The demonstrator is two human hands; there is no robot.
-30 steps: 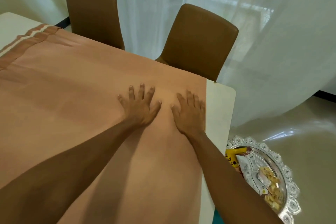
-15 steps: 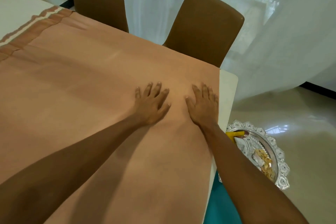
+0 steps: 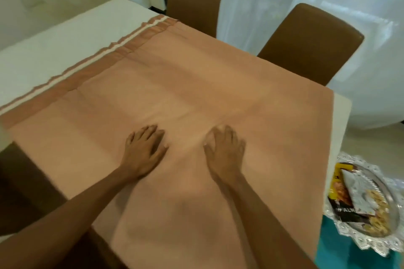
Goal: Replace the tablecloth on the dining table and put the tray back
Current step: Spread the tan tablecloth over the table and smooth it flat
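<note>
A: Head view, only one on offer. Peach tablecloth (image 3: pixel 196 85) spread flat over the cream dining table (image 3: pixel 65 35), with bare tabletop showing past the striped hem at the far left and along a narrow strip at the right edge.

B: Both palms down on it. Left hand (image 3: pixel 144 148) and right hand (image 3: pixel 226 150) flat, fingers slack and a little curled, pinching nothing; just pressing on the cloth near its middle, side by side, a gap between.

A: Looks thin and soft, light, likely to slide over that smooth top and to ruck under a hard push. Faint fold creases crossing it. Best shifted by a hem or corner, or eased along with flat palms as here.

B: Long axis hard to call, since the near end runs out of frame. Striped hem (image 3: pixel 91 65) running from lower left toward the far chair (image 3: pixel 194 0), so the cloth sits skewed to the camera yet roughly square to the table edges.

A: Second chair (image 3: pixel 310 43) tucked at the far right side. Silver tray (image 3: pixel 369 244) off the table, low at the right, on something teal, carrying snack packets (image 3: pixel 343 192) and what may be crisps.

B: Probably rigid, scalloped rim good for a two-handed hold on opposite sides; contents loose, so keep level. Not yet put back.
</note>
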